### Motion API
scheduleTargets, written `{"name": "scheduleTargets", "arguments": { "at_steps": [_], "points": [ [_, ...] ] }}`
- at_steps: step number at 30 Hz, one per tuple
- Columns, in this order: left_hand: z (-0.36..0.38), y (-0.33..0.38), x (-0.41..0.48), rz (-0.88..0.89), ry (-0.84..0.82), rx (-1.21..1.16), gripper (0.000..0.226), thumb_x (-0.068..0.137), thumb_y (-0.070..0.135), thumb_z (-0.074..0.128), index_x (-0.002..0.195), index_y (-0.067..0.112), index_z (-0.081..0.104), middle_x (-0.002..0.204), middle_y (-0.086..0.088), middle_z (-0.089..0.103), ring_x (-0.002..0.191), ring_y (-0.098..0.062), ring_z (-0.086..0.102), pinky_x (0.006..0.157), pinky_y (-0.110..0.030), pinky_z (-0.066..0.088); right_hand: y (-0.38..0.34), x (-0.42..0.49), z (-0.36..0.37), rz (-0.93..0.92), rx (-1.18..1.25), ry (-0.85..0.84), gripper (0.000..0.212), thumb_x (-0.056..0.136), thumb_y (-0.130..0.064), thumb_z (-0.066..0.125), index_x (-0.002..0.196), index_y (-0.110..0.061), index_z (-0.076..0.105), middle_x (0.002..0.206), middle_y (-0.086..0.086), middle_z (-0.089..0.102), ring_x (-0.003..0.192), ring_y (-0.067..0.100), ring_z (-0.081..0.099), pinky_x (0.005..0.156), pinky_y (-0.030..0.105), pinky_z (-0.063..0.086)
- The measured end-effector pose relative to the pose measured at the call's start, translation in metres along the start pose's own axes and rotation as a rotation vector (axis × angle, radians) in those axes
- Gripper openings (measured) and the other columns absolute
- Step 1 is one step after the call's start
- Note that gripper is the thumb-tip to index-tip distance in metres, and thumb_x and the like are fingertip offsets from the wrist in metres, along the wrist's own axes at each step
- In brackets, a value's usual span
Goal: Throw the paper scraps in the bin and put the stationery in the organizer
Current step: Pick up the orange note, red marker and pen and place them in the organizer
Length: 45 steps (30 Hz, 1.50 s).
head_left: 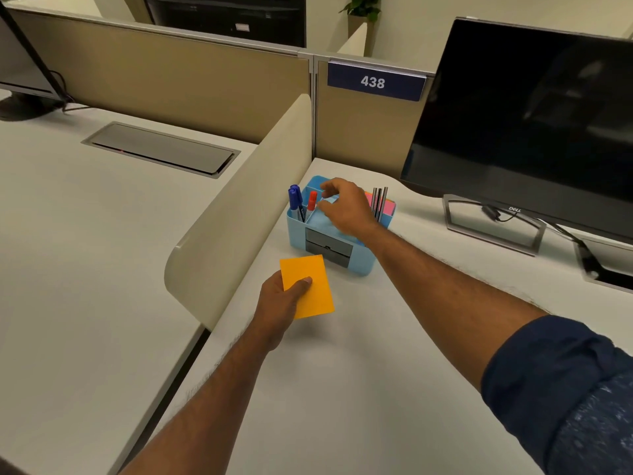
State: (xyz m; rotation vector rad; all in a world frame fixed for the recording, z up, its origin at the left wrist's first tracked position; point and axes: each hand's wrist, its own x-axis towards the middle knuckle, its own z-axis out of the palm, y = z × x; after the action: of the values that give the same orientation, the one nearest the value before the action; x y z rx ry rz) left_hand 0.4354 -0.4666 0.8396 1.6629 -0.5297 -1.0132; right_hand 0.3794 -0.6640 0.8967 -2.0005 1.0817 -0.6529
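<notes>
A light-blue desk organizer (298, 234) stands on the white desk by the divider. Two blue markers (295, 202) and a red marker (311, 202) stand in its left compartment, several dark pens (379, 202) and pink sticky notes (388, 208) at its right end. My right hand (346, 209) hovers over the organizer's middle with loosely curled fingers; I see nothing in it. My left hand (279, 303) pinches an orange sticky-note pad (313, 289) just in front of the organizer, thumb on top.
A rounded beige divider (239, 214) runs along the desk's left side. A dark monitor (524, 132) on a metal stand (493, 224) sits at the right, with cables and a desk hatch (603, 265). No bin is in view.
</notes>
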Motion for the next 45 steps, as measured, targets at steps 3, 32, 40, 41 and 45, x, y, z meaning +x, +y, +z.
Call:
{"name": "scheduleTargets", "arguments": {
  "at_steps": [3, 32, 40, 41, 45],
  "points": [
    [0.003, 0.004, 0.001, 0.004, -0.008, 0.019, 0.037, 0.092, 0.026, 0.061, 0.126, 0.014, 0.052, 0.117, -0.008, 0.062, 0.102, -0.027, 0.061, 0.085, -0.038, 0.049, 0.005, -0.020, -0.011, -0.013, 0.040, 0.018, 0.022, 0.091, -0.010, 0.062, 0.112, -0.007, 0.065, 0.105, 0.008, 0.067, 0.094, 0.018, 0.063, 0.088, 0.039, 0.057],
    [0.053, 0.049, 0.026, 0.105, -0.206, -0.010, 0.021, 0.092, 0.020, 0.061, 0.113, 0.023, 0.062, 0.098, -0.001, 0.072, 0.079, -0.012, 0.072, 0.059, -0.022, 0.055, 0.034, -0.046, -0.116, 0.145, 0.447, 0.043, 0.010, 0.089, -0.005, 0.063, 0.089, -0.013, 0.058, 0.088, 0.006, 0.064, 0.075, 0.018, 0.067, 0.060, 0.023, 0.059],
    [0.056, 0.049, 0.031, 0.118, -0.147, 0.011, 0.028, 0.093, 0.019, 0.060, 0.121, 0.022, 0.060, 0.106, -0.003, 0.069, 0.090, -0.018, 0.070, 0.062, -0.023, 0.057, 0.029, 0.018, -0.142, -0.001, 0.293, 0.512, 0.008, 0.093, -0.012, 0.061, 0.099, -0.008, 0.059, 0.098, 0.011, 0.067, 0.088, 0.022, 0.069, 0.070, 0.028, 0.061],
    [0.057, 0.049, 0.032, 0.125, -0.146, 0.024, 0.029, 0.093, 0.018, 0.060, 0.122, 0.023, 0.059, 0.107, -0.003, 0.069, 0.091, -0.017, 0.070, 0.062, -0.023, 0.058, 0.030, 0.023, -0.140, -0.022, 0.257, 0.530, 0.010, 0.093, -0.013, 0.061, 0.100, -0.006, 0.060, 0.099, 0.012, 0.067, 0.089, 0.023, 0.068, 0.072, 0.030, 0.061],
    [0.060, 0.046, 0.035, 0.123, -0.153, 0.069, 0.036, 0.093, 0.014, 0.060, 0.126, 0.025, 0.054, 0.112, -0.004, 0.065, 0.095, -0.017, 0.068, 0.060, -0.021, 0.056, 0.039, 0.034, -0.127, -0.118, 0.077, 0.487, 0.011, 0.091, -0.014, 0.062, 0.097, -0.004, 0.061, 0.092, 0.010, 0.065, 0.086, 0.019, 0.063, 0.078, 0.036, 0.059]
  ]
}}
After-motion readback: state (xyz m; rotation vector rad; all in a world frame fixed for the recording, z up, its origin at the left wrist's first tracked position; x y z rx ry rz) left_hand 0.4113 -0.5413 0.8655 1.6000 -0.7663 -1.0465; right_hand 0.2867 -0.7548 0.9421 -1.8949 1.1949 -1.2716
